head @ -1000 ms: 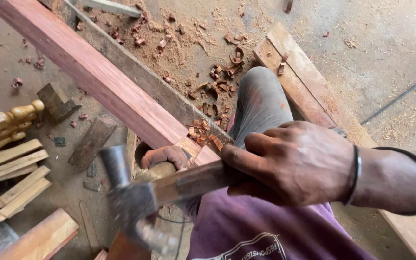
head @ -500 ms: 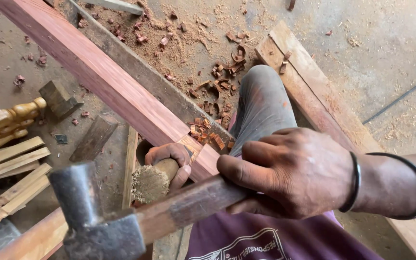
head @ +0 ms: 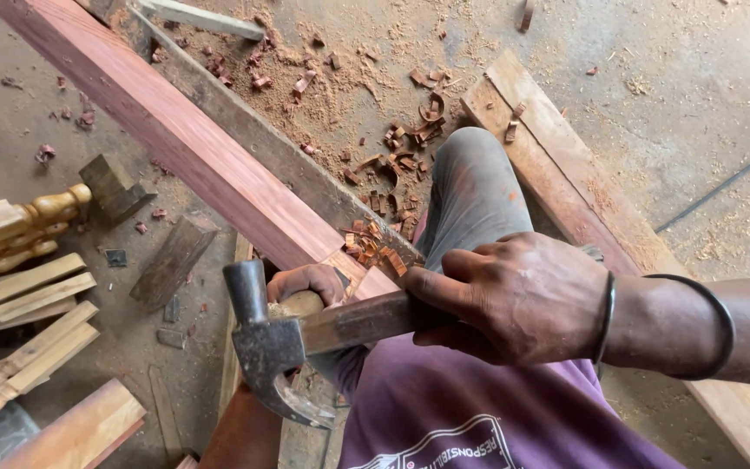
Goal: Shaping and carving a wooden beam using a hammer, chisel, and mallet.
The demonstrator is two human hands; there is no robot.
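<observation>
Hammer (head: 275, 347) gripped by right hand (head: 514, 300), fingers wrapped round handle; left hand (head: 305, 282) clasping probably a chisel (head: 297, 306) against beam (head: 193, 148).

Dusty concrete floor (head: 696, 104); wood chips (head: 392, 148), planks (head: 549, 156), offcut blocks (head: 171, 260) lie there
</observation>
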